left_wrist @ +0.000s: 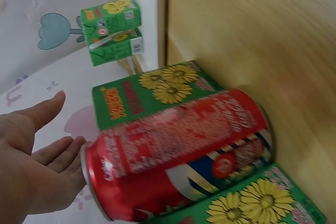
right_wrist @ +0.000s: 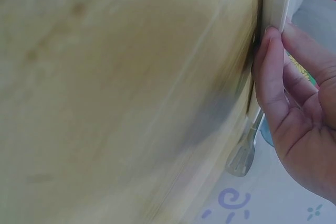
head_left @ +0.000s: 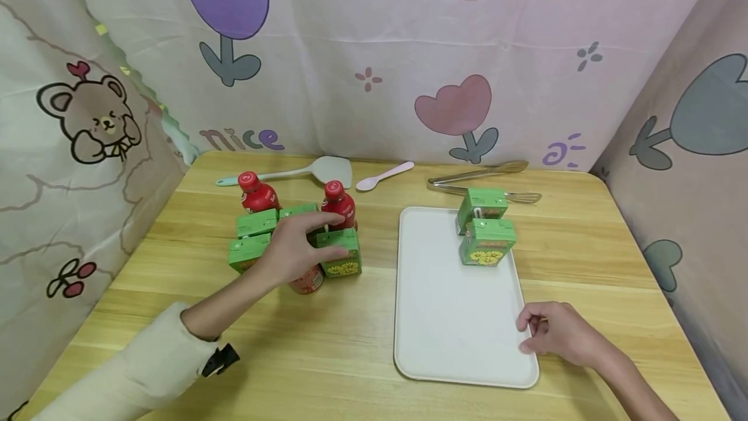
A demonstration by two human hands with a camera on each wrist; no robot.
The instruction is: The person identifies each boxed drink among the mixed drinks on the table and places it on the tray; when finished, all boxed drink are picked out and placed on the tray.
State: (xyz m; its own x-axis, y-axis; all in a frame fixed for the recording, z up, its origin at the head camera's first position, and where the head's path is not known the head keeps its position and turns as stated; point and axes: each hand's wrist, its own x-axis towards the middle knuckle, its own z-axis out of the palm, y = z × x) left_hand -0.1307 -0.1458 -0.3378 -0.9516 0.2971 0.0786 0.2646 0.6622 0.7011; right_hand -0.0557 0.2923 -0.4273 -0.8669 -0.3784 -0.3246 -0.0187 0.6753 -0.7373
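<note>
My left hand (head_left: 294,249) hovers over a group of green drink cartons, its thumb and fingers spread above the rightmost carton (head_left: 343,264). In the left wrist view that hand (left_wrist: 37,156) grips nothing, and a red drink can (left_wrist: 181,156) lies across the picture between two cartons. From the head view, the can (head_left: 308,281) is mostly hidden under the hand. With thumb and fingers my right hand (head_left: 562,334) pinches the right rim of a white tray (head_left: 450,317); the right wrist view shows the rim (right_wrist: 277,3) between them. Two green cartons (head_left: 488,243) stand at the tray's far right.
Two red bottles (head_left: 258,195) stand behind and beside the left cartons (head_left: 257,223). Along the back edge lie a spatula (head_left: 331,170), a pink spoon (head_left: 382,177), metal tongs (head_left: 467,175) and a whisk (head_left: 524,197). Printed curtains enclose the wooden table (head_left: 327,356).
</note>
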